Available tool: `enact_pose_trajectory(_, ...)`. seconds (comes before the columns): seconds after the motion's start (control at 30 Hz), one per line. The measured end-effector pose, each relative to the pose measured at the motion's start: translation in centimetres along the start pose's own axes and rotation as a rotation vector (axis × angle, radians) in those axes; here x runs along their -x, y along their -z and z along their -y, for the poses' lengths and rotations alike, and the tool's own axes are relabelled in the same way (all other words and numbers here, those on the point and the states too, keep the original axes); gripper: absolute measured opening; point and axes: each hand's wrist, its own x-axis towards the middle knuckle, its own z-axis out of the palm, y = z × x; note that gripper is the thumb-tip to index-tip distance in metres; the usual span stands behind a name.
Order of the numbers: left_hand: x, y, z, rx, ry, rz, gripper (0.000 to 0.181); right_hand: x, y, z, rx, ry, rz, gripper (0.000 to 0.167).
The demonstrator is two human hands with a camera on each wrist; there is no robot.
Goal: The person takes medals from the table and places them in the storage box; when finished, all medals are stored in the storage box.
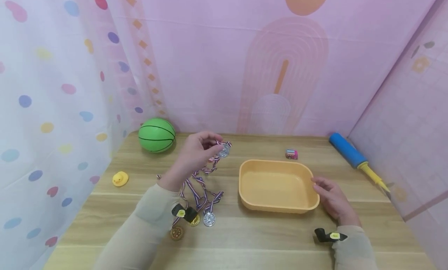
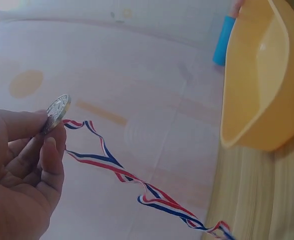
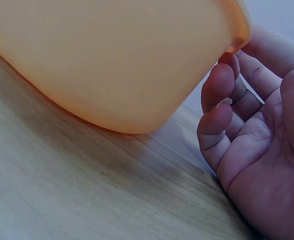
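Note:
My left hand (image 1: pixel 197 155) pinches a silver medal (image 1: pixel 224 150) between thumb and fingers, raised over the table. In the left wrist view its red, white and blue ribbon (image 2: pixel 157 192) trails down, twisted. Beneath that arm lie more medals with tangled ribbons: a second silver medal (image 1: pixel 209 219), a gold medal (image 1: pixel 196 221) partly hidden by the wrist camera, and a bronze medal (image 1: pixel 177 233). At the right end of a yellow-orange plastic basin (image 1: pixel 276 208), my right hand (image 1: pixel 334 202) grips the rim, its fingers bent against the outer wall (image 3: pixel 111 75).
A green ball (image 1: pixel 156 135) and a yellow rubber duck (image 1: pixel 120 178) sit on the left. Behind the basin is a small pink toy (image 1: pixel 291 154). A blue and yellow hand pump (image 1: pixel 350 151) lies at the right edge. Curtains (image 1: pixel 210 68) enclose the wooden table (image 1: pixel 252 239).

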Motion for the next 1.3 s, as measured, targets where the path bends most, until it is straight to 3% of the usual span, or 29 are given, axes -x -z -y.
enact_pose_trajectory(0.5, -2.1, -4.6, -4.3, 0.242, -0.169, 0.121, 0.019, 0.6, 0.5, 0.4, 0.022, 0.007, -0.005, 0.032)
enact_pose_trajectory(0.83, -4.2, -8.4, -8.0, 0.302, -0.202, 0.229, 0.02, 0.7, 0.2, 0.5, 0.008, 0.019, 0.008, 0.031)
enact_pose_trajectory(1.07, -5.3, -11.9, -8.3, 0.384, -0.2, 0.27, 0.022, 0.5, -0.5, 0.5, 0.038, -0.01, -0.015, 0.03)
enact_pose_trajectory(1.3, -5.7, -15.3, -7.4, 0.484, -0.134, 0.321, 0.018, 0.2, -1.2, 0.4, 0.081, -0.045, -0.045, 0.022)
